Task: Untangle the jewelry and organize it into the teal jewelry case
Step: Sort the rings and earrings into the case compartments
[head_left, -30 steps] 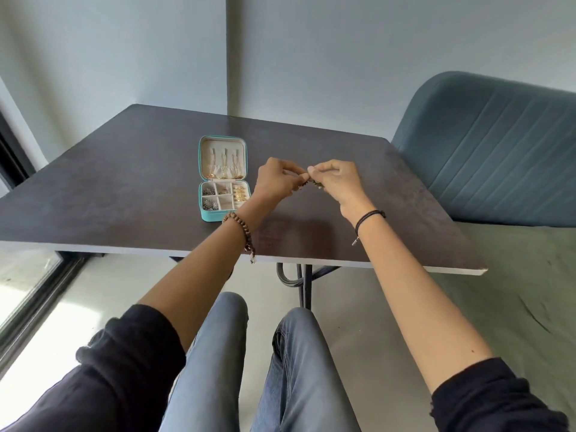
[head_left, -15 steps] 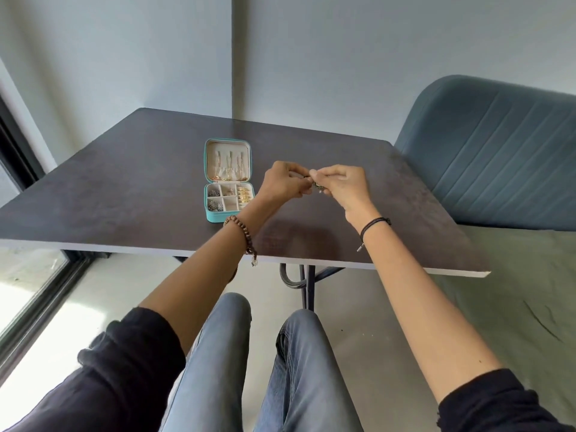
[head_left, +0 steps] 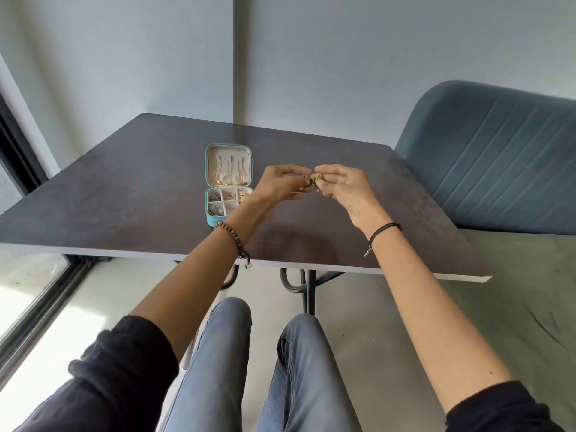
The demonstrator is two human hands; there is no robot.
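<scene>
The jewelry tangle sat pinched between both sets of fingers, left hand and right hand gripping either end above the bench; the open teal jewelry case lay beside the left fingers, nearer that hand

Black sleeves, blue jeans, brown beaded bracelet left, black cord right.

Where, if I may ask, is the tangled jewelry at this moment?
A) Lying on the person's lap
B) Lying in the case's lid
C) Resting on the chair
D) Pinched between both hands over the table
D: the left hand and right hand both pinch the jewelry at their fingertips over the table, to the right of the open case.
</scene>
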